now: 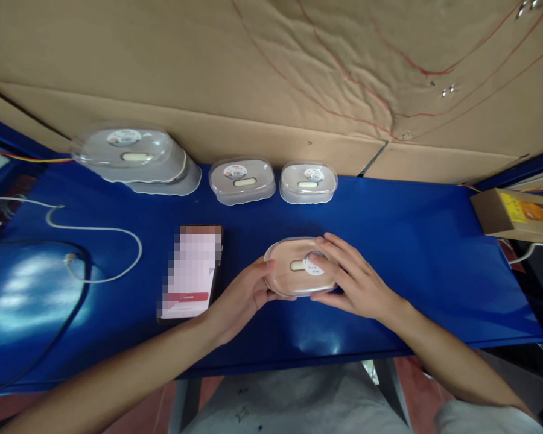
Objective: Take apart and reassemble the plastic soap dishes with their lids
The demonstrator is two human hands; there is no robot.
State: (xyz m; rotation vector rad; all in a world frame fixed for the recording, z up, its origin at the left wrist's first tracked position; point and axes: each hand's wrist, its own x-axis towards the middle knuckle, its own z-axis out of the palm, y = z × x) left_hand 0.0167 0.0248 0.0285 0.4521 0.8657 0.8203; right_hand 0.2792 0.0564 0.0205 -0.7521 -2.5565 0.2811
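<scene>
Between my hands is an oval, pinkish plastic food container [283, 278] with a clear lid, a pale oblong tab in its middle and a round white label. My left hand [253, 286] grips its left end, thumb on the lid's edge and fingers underneath. At the other end, my right hand [355, 277] is closed around the container, its fingers over the lid by the label and its thumb along the near side. Parts of the rim are hidden by my fingers. A smartphone [192, 271] with a blurred screen lies left of the container.
Along the back stand two small greyish lidded containers [265, 185] and, farther left, a stack of larger ones [158, 154]. Loose cables [113, 229] cross the left of the blue table [416, 241]. A cardboard box [498, 214] sits at the right edge; a cardboard wall [185, 72] rises behind.
</scene>
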